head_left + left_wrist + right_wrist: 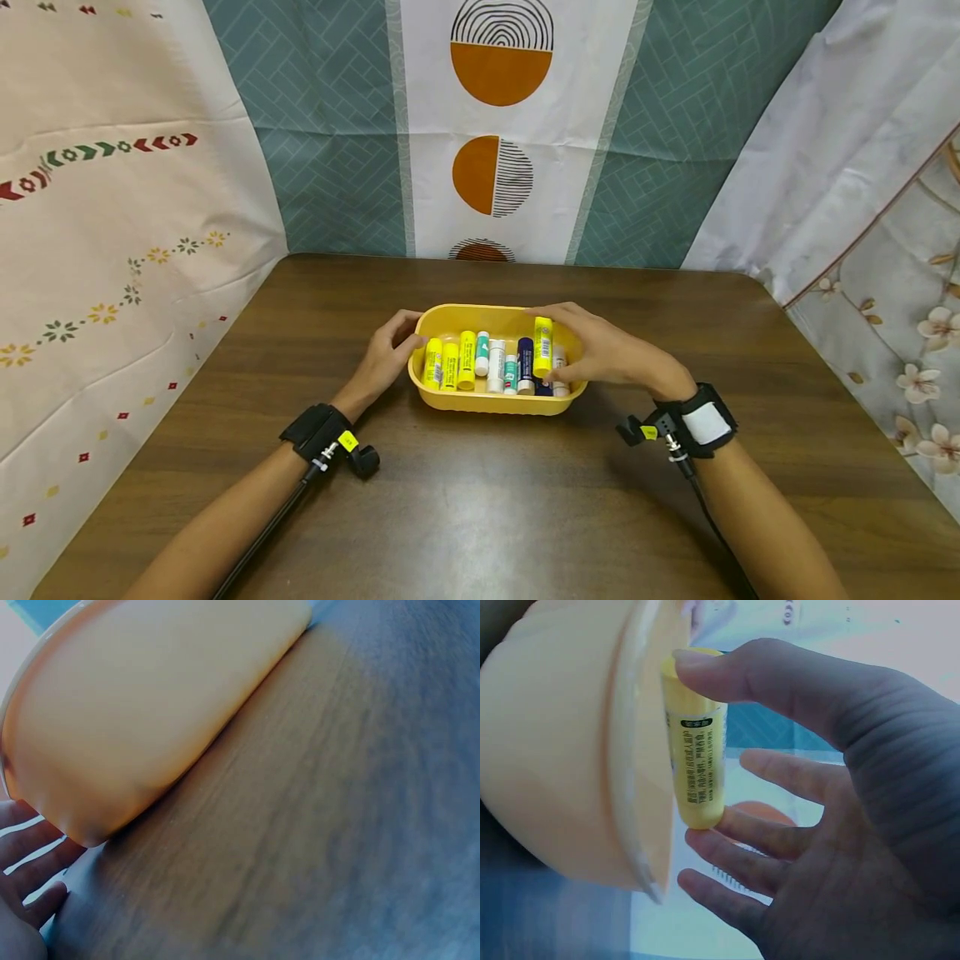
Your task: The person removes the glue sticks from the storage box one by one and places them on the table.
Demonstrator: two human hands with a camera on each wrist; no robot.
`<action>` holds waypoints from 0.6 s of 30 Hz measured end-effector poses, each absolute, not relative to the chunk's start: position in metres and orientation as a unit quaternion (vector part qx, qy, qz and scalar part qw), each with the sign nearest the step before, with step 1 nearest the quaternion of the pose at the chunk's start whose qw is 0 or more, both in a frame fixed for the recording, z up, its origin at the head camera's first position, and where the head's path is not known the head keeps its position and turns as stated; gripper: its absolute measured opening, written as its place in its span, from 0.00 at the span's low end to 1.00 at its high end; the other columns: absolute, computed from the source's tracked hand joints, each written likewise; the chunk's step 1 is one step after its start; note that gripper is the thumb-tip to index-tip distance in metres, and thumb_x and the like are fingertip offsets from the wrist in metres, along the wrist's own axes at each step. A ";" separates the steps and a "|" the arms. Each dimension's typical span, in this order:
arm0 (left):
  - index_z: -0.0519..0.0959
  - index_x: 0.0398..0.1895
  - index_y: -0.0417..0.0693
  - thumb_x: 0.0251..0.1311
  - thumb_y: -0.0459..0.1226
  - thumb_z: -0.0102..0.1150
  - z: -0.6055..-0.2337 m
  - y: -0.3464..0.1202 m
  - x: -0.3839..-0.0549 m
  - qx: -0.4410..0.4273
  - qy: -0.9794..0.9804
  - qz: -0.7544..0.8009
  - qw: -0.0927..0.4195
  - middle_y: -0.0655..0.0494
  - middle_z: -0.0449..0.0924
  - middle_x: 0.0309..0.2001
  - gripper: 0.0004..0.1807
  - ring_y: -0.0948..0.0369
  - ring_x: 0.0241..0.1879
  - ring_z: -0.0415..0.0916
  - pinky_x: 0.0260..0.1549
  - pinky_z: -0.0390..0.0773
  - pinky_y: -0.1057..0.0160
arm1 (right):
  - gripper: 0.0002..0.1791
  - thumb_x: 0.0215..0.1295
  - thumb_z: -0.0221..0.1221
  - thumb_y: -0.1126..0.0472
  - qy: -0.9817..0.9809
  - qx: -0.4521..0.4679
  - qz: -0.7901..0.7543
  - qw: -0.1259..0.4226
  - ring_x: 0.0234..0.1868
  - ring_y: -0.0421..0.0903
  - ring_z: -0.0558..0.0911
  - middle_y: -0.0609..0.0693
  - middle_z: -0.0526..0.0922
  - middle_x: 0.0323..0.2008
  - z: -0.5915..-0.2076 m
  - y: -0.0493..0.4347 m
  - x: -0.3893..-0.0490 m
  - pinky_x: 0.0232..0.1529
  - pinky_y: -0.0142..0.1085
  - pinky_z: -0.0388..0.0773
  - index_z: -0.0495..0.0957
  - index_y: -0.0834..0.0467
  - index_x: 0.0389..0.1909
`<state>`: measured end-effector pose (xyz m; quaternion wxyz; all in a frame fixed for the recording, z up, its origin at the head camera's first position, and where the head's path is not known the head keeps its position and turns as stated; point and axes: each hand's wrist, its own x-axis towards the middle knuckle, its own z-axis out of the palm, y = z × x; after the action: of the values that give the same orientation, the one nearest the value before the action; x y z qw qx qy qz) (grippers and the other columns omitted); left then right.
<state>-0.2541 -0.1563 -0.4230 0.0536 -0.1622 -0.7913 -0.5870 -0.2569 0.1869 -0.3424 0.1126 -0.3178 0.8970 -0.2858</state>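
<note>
Pinched end to end between thumb and fingertips, a yellow tube point(543, 346) is held over the right part of a yellow tub point(487, 403) by a person's right hand point(611, 350). Thumb meets one end and fingers the other, a hold that probably spares the printed side from being covered. At the opposite end, the left hand point(386, 358) rests loosely spread fingers against the tub's outer wall and holds no tube, a contact that likely steadies the vessel; how firmly it presses, one cannot tell. Inside, three more yellow tubes point(450, 367) lie side by side at the left, next to a teal-and-white tube point(482, 354), a white tube point(496, 367), a smaller teal tube point(511, 377) and a dark blue tube point(526, 365). A second dark blue tube point(543, 388) and a pale tube point(559, 360), both partly hidden, lie near the right thumb. All point roughly across the tub's short side, which seems to let them share one row. The tub sits on a brown table point(465, 483), its long side toward the wearer, presumably leaving one end to each hand.
</note>
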 end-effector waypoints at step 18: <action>0.70 0.64 0.32 0.71 0.30 0.52 -0.423 -0.157 -0.254 -0.165 -0.790 -0.588 0.054 0.35 0.74 0.62 0.20 0.43 0.62 0.72 0.65 0.68 0.44 | 0.52 0.56 0.74 0.57 0.902 -0.328 -0.262 0.102 0.74 0.54 0.60 0.51 0.59 0.76 -0.321 0.213 -0.250 0.68 0.61 0.63 0.55 0.46 0.79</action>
<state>-0.2543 -0.1566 -0.4230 0.0536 -0.1648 -0.7900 -0.5880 -0.2497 0.2128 -0.3212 0.1015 -0.3283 0.9018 -0.2622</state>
